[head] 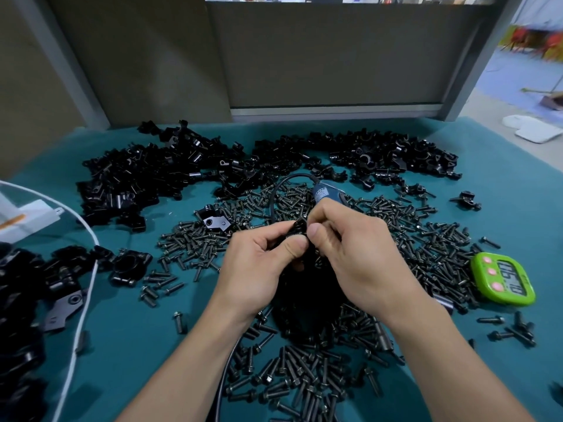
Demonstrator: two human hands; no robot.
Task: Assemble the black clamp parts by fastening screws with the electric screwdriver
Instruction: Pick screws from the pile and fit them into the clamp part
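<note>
My left hand (262, 266) and my right hand (347, 254) meet above the middle of the table, fingers curled round a black clamp part (297, 229) held between them. The thumb and fingers of my right hand pinch at its top, where a small dark screw seems to sit. Most of the part is hidden by the fingers. The blue electric screwdriver (324, 191) lies on the screws just beyond my right hand, its black cable (275, 193) looping to the left. Loose dark screws (304, 376) cover the cloth around and below my hands.
Heaps of black clamp parts (146, 175) lie across the back of the teal cloth (128, 324) and at the left edge (27, 293). A green timer (502, 283) sits at the right. A white cord (82, 300) runs down the left. A grey partition stands behind the table.
</note>
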